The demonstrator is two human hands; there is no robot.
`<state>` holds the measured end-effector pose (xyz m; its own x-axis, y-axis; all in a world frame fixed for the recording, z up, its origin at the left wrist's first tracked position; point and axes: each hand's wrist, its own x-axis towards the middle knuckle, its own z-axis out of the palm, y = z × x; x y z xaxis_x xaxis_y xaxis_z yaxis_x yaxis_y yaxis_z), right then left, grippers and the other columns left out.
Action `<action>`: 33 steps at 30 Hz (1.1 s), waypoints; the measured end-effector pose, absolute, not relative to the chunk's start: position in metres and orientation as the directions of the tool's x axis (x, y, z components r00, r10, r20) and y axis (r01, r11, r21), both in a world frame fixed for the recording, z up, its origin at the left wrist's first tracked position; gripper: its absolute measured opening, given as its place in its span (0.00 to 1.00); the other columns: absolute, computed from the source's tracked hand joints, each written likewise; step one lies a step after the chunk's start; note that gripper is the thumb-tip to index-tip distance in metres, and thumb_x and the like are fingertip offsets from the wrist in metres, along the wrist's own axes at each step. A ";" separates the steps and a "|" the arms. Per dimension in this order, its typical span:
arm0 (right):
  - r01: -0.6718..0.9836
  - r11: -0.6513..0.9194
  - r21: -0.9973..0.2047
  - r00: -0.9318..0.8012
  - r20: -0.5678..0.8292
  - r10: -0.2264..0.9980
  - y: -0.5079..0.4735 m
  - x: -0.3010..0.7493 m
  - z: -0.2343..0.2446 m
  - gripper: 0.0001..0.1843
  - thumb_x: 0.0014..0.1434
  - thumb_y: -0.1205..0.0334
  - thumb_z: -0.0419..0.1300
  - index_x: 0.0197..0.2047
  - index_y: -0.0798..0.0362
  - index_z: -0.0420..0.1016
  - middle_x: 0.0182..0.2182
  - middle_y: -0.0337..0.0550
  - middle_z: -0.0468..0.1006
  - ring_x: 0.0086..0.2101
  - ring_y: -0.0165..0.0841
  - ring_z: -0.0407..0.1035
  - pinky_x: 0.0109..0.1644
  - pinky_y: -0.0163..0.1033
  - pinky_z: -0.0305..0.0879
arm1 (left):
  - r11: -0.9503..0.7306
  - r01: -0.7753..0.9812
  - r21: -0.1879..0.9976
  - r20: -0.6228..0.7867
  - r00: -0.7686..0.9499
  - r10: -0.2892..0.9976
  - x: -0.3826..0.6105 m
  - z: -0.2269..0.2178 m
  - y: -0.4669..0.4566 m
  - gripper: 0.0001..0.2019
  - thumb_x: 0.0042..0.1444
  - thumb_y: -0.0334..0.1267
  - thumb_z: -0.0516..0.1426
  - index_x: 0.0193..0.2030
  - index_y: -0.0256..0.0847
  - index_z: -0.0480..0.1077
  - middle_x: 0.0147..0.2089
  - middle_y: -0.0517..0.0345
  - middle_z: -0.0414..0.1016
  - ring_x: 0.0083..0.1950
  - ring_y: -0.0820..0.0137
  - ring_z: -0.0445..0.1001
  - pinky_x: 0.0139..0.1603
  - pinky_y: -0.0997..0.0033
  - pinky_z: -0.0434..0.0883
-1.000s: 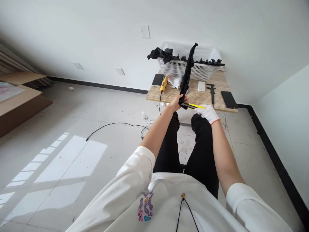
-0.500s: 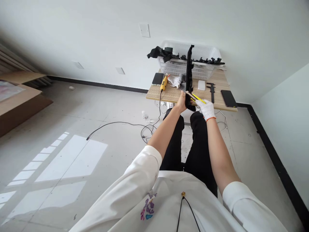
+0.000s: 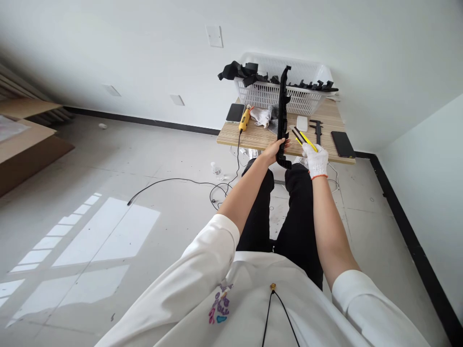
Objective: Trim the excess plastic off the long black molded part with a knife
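My bare left hand (image 3: 272, 152) grips the lower end of a long black plastic part (image 3: 282, 111), which stands nearly upright over the front edge of the wooden table (image 3: 253, 137). My right hand (image 3: 317, 158), in a white glove, is closed round a yellow-and-black utility knife (image 3: 303, 137). The knife's tip points up and left, close beside the black part, just to its right.
On the table stand a white basket (image 3: 267, 99) with several black parts, a yellow rotary tool (image 3: 244, 121) with its cord, a phone (image 3: 235, 112), a white glove (image 3: 261, 115), a white box (image 3: 302, 124), a black caliper (image 3: 317, 130) and another phone (image 3: 342, 143). A cable (image 3: 173, 182) and bottle (image 3: 216, 170) lie on the floor; a cardboard box (image 3: 21, 144) stands left.
The black part has swung from tilted to nearly upright. My right hand has lifted and turned the knife, from lying flat under the part to pointing up beside it.
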<state>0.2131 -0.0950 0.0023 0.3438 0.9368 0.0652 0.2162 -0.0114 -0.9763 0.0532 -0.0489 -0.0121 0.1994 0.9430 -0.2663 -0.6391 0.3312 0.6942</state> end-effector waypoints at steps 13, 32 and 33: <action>0.255 -0.053 -0.966 0.234 0.009 0.972 -0.097 0.221 -0.001 0.19 0.42 0.49 0.71 0.30 0.56 0.78 0.18 0.37 0.70 0.17 0.23 0.56 0.18 0.32 0.49 | 0.349 -0.688 0.636 -0.301 0.196 0.933 0.046 -0.005 -0.053 0.11 0.70 0.35 0.54 0.46 0.32 0.77 0.41 0.47 0.83 0.51 0.65 0.82 0.61 0.65 0.74; 0.408 -0.016 -0.913 0.190 0.068 0.979 -0.103 0.225 -0.001 0.24 0.50 0.40 0.63 0.34 0.55 0.79 0.20 0.39 0.73 0.18 0.26 0.58 0.21 0.34 0.55 | 0.342 -0.674 0.655 -0.296 0.187 0.937 0.040 -0.001 -0.057 0.14 0.71 0.40 0.51 0.49 0.34 0.75 0.39 0.48 0.83 0.44 0.68 0.83 0.54 0.67 0.78; 0.430 -0.009 -0.903 0.178 0.075 0.981 -0.103 0.226 -0.001 0.24 0.49 0.40 0.64 0.33 0.55 0.79 0.20 0.39 0.74 0.19 0.27 0.60 0.22 0.34 0.56 | 0.350 -0.676 0.649 -0.303 0.192 0.933 0.040 -0.001 -0.056 0.16 0.72 0.42 0.51 0.50 0.34 0.75 0.39 0.48 0.83 0.44 0.67 0.83 0.53 0.67 0.78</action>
<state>0.2256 -0.1026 -0.0014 0.1780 0.9811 0.0754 0.4295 -0.0086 -0.9030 0.0400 -0.0560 -0.0012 0.1922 0.9335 -0.3027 -0.6759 0.3496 0.6488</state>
